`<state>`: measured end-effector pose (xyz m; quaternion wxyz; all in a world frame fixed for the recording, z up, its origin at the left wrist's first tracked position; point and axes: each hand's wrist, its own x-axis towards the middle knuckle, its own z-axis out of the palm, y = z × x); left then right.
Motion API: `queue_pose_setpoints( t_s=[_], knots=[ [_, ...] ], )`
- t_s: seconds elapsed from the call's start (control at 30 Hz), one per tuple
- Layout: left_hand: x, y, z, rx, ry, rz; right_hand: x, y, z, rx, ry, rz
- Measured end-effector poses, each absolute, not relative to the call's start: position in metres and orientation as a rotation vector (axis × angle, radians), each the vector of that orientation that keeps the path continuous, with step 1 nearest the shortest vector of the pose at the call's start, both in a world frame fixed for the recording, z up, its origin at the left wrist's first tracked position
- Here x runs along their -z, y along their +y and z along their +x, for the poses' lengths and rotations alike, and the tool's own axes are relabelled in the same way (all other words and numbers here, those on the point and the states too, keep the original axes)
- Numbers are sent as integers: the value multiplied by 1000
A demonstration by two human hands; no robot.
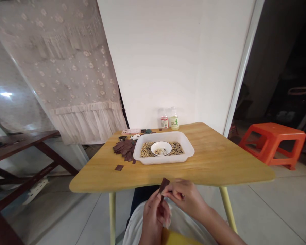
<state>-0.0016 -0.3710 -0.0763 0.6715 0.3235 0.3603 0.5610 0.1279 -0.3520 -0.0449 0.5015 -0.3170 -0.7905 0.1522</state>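
My left hand (155, 209) is closed around the lower part of a dark brown piece (164, 184), in front of the table's near edge. The fingertips of my right hand (185, 197) are pinched together against the same piece, close to my left thumb; whether they grip it or something tiny is too small to tell. Beyond the hands, a white plastic tray (165, 161) holds pale and dark beads or grains. Inside it sits a white bowl (161, 148) with some small bits. A pile of brown pieces (124, 148) lies left of the tray, with one loose piece (119, 167) nearer me.
Two clear bottles, one with a red label (164, 121) and one greenish (174, 119), stand at the back of the wooden table (219, 160). A pink box (131, 131) lies back left. An orange stool (275, 139) is at the right, a dark bench (22, 146) at the left.
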Motion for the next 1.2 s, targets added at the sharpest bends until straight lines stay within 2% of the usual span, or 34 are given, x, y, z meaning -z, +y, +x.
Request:
queue_pose_setpoints(
  t_s=[0.23,0.57,1.2],
  knots=[
    [76,-371,0,-1270,791,714,41,-347,143,-331,-1746,-859],
    [75,-372,-1,-1240,798,736,43,-353,132,-372,-1933,-783],
    [75,-372,0,-1258,824,734,43,-351,134,-362,-1857,-858]
  ],
)
